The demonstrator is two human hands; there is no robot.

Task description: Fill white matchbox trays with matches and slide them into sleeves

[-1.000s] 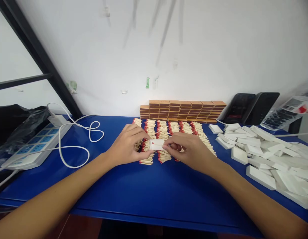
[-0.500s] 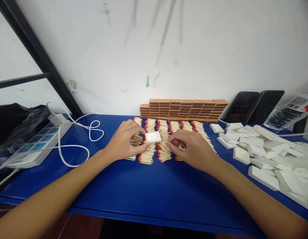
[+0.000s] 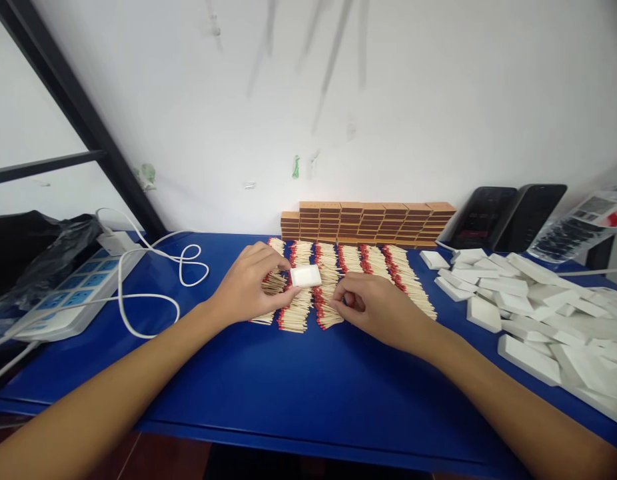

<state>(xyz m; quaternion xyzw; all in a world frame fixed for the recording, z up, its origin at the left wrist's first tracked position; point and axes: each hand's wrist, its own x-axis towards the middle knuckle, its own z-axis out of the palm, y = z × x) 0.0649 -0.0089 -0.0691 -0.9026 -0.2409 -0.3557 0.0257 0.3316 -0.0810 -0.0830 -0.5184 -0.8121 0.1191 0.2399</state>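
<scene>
Between its thumb and fingers my left hand (image 3: 253, 281) holds a small white matchbox tray (image 3: 306, 275), its hollow side facing up toward me. My right hand (image 3: 366, 303) is closed in a pinch just right of the tray, over the rows of matches. Whatever its fingertips hold, if anything, is too small to make out. Below both hands lie several rows of red-tipped matches (image 3: 296, 313) on the blue table (image 3: 288, 387). My hands cover parts of these rows.
Stacked brown matchboxes (image 3: 368, 223) line the wall behind the matches. A heap of white trays (image 3: 528, 300) lies at right, near two phones (image 3: 523, 217) and a plastic bottle (image 3: 573, 230). At left are a power strip (image 3: 83, 293) and looping white cable (image 3: 148, 333).
My right hand has drawn slightly down toward me, with its fingers still pinched. The tray in my left hand stays nearly in place, its hollow now showing more clearly.
</scene>
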